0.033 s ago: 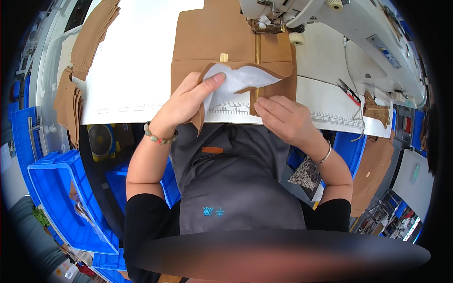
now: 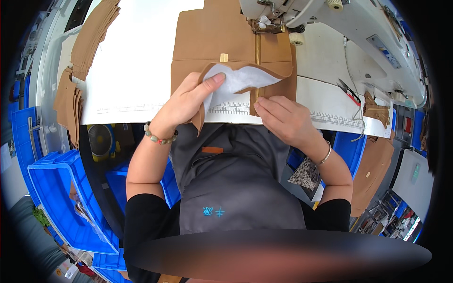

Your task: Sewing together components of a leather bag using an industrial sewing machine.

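A brown panel point(image 2: 212, 33) lies on the white sewing table point(image 2: 120, 56), with a small tan tab point(image 2: 224, 57) and a brass zipper point(image 2: 257, 47) running up to the machine's presser foot. My left hand point(image 2: 188, 96) grips a folded-back flap point(image 2: 238, 78) of brown material with a white backing, thumb on the white side. My right hand point(image 2: 285, 118) pinches the lower end of the zipper strip at the table's front edge, beside the printed ruler point(image 2: 231, 109).
The white sewing machine point(image 2: 377, 56) fills the upper right, with red-handled scissors point(image 2: 353, 96) beside it. Stacked brown pieces point(image 2: 92, 37) line the left edge. Blue bins point(image 2: 71, 160) stand at lower left; a brown panel point(image 2: 373, 174) hangs at right.
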Demonstrator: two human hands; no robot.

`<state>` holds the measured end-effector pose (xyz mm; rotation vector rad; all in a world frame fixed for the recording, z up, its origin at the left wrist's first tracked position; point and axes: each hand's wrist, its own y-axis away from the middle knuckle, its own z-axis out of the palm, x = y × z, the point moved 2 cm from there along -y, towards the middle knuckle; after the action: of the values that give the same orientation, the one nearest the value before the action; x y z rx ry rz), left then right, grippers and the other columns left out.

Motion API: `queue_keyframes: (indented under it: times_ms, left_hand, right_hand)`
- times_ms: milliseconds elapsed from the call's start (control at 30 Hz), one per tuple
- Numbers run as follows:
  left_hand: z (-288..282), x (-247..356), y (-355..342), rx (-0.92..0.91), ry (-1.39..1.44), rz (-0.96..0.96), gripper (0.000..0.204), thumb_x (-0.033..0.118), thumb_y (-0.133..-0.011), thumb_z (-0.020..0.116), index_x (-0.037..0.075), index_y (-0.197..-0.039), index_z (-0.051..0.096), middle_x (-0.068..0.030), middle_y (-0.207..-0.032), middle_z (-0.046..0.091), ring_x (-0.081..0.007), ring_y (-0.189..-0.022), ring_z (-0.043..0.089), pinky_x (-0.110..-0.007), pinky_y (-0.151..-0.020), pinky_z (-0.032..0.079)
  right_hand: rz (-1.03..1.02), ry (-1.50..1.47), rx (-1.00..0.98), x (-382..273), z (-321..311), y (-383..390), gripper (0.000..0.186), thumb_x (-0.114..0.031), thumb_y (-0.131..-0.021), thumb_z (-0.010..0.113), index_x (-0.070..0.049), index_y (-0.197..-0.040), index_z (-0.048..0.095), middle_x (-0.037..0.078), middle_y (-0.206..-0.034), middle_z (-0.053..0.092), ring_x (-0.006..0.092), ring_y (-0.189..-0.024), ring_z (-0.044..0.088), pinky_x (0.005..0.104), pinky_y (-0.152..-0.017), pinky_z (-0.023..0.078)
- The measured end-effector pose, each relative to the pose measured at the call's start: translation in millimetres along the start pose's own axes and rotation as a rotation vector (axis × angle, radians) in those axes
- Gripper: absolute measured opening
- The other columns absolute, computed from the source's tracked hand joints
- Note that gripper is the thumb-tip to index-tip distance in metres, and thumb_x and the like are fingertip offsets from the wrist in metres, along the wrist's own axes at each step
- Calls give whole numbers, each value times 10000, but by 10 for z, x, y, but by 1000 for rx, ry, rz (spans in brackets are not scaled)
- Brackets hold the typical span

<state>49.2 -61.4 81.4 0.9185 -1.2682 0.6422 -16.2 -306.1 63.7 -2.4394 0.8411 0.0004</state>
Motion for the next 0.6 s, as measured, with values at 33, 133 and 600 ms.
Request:
queue_keyframes:
  times_ms: [33,133,600]
  left_hand:
    - [-1,-2,2,9,-3,21,462,344,-1101,518,-75,-1234,659,-74,-1085,719,-116,-1009,628,-293,-897,501]
    - [-17,-17,-4,-17,-7,-11,466,351,-1100,519,-72,-1233,662,-74,-1078,719,-113,-1000,627,-294,-894,503]
    - [571,-8,397,24,-960,497,535,75,-733,754,88,-1267,712,-88,-1157,654,-287,-1050,648,-442,-974,485]
  right_hand:
    - [6,11,4,-12,-2,-3,318,-75,-756,729,17,-1059,697,117,-1090,697,241,-928,688,322,-701,610]
    - [29,21,3,-40,-3,-3,321,-76,-753,737,16,-1059,700,113,-1089,694,241,-934,686,328,-718,612]
    - [269,-157,141,-231,268,369,383,-213,-803,771,-29,-1135,719,135,-1205,698,360,-1090,690,457,-935,592]
